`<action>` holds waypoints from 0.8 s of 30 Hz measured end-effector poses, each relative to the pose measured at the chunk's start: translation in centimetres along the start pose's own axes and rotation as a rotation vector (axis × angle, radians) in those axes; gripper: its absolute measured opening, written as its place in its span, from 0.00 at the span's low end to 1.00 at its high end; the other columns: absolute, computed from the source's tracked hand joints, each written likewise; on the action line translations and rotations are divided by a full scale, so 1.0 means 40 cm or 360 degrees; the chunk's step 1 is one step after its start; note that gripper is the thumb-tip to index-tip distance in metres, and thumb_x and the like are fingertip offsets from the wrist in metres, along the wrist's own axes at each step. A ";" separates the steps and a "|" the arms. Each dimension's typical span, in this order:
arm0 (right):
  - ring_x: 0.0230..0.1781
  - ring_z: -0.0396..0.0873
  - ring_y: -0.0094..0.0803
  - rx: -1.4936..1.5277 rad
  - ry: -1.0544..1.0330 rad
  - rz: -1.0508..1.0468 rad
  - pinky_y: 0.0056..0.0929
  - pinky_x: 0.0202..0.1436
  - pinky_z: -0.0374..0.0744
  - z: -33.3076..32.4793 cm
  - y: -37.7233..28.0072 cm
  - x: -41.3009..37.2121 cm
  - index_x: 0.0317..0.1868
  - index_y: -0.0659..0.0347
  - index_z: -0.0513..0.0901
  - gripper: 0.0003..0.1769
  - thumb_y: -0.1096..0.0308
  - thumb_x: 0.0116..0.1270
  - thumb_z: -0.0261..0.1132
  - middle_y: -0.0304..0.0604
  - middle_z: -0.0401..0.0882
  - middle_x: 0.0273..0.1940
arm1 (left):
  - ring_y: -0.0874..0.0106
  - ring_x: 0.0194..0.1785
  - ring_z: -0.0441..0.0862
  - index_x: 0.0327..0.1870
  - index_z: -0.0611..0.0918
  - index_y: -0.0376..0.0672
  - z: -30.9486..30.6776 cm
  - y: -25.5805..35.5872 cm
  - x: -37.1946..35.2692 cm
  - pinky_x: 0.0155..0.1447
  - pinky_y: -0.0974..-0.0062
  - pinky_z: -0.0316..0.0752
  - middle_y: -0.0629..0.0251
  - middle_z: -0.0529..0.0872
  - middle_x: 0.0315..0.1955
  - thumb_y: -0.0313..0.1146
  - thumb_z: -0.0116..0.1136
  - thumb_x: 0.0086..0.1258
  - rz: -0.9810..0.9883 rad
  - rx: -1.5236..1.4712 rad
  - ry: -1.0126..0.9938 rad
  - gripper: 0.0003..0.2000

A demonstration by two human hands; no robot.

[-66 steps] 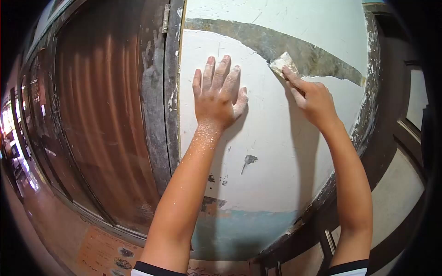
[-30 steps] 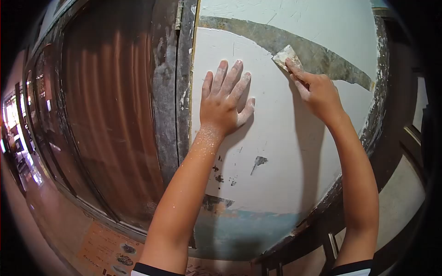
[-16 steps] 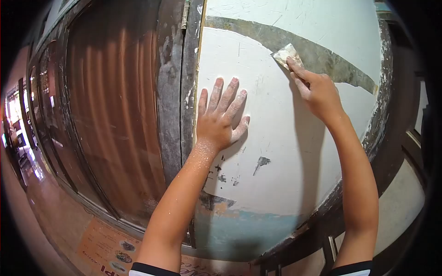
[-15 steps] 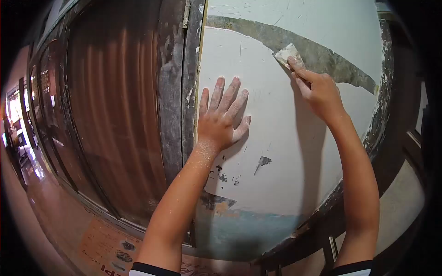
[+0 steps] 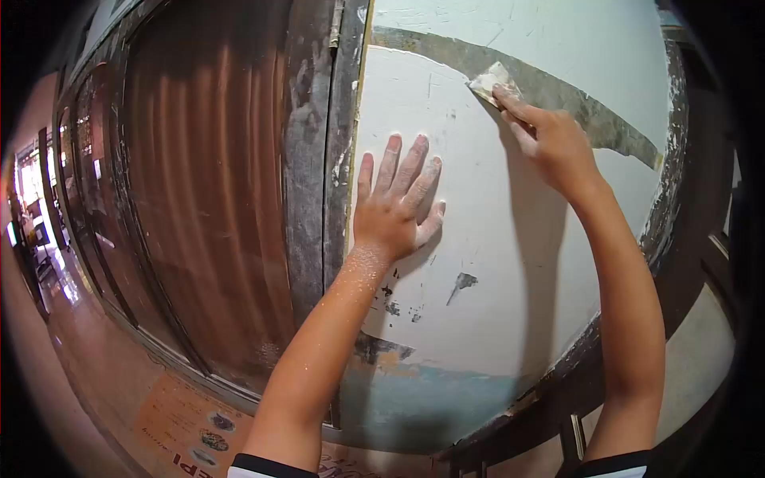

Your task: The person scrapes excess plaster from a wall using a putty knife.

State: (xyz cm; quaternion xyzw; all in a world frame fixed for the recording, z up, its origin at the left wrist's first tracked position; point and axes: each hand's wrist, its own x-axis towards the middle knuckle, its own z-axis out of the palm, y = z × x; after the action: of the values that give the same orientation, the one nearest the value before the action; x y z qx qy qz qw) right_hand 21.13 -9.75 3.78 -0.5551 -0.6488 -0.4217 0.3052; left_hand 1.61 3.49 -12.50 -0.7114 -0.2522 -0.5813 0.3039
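Observation:
My right hand grips a putty knife smeared with white filler. Its blade rests against the wall panel at the lower edge of a bare grey strip, where the white coat begins. My left hand lies flat on the white surface, fingers spread and dusted with white, close to the dark door frame. Below that hand the coat shows several dark chips and one larger grey patch. The knife's handle is mostly hidden in my right hand.
Left of the panel stands a dark wooden frame with a brown curtain behind glass. A scraped dark post borders the right side. Printed cardboard lies on the floor at lower left.
The putty knife and right hand have moved slightly up and left along the edge of the grey strip. The left hand stays flat on the panel, while the whole view has shifted slightly.

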 end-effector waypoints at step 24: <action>0.38 0.85 0.54 0.0026 -0.0008 -0.0127 0.48 0.45 0.83 -0.006 -0.023 0.066 0.70 0.29 0.83 0.23 0.59 0.77 0.62 0.49 0.90 0.41 | 0.54 0.88 0.50 0.78 0.73 0.58 0.006 0.002 -0.005 0.86 0.40 0.42 0.65 0.60 0.85 0.50 0.64 0.68 0.0009 -0.0049 0.0028 0.34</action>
State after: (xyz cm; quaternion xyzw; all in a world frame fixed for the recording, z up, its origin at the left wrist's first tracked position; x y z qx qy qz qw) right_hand 19.70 -8.75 5.97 -0.5273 -0.6745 -0.4268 0.2912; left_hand 1.79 3.60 -12.74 -0.7117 -0.2385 -0.5905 0.2967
